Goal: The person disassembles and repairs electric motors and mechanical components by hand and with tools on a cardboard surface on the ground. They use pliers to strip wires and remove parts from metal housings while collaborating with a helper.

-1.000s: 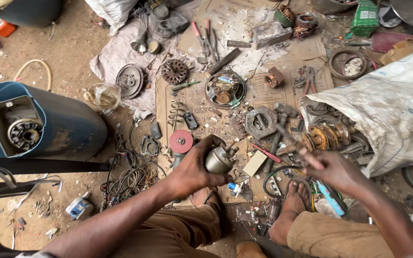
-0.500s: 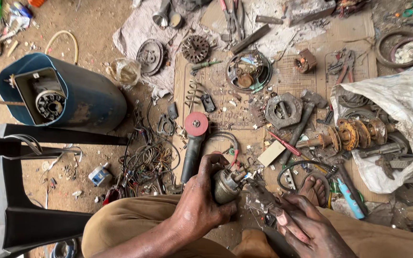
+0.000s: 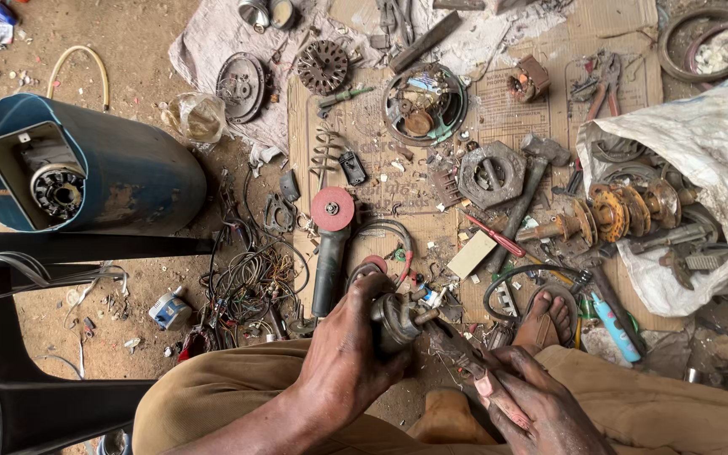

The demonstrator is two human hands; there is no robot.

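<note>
My left hand [image 3: 343,358] gripped a small metal motor part [image 3: 393,320], my right hand [image 3: 532,404] closed around pliers [image 3: 465,362], their tip touching the part, angle grinder [image 3: 329,253] just beside.

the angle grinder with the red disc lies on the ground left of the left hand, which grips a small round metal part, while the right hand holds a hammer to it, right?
Not quite. The head view shows the right hand holding red-handled pliers, not a hammer. The rest holds: angle grinder with the red disc, left hand, small round metal part.

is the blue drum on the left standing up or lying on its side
On its side. The blue drum lies lengthwise on the dirt, its end with the motor housing facing sideways, not upward.
</note>
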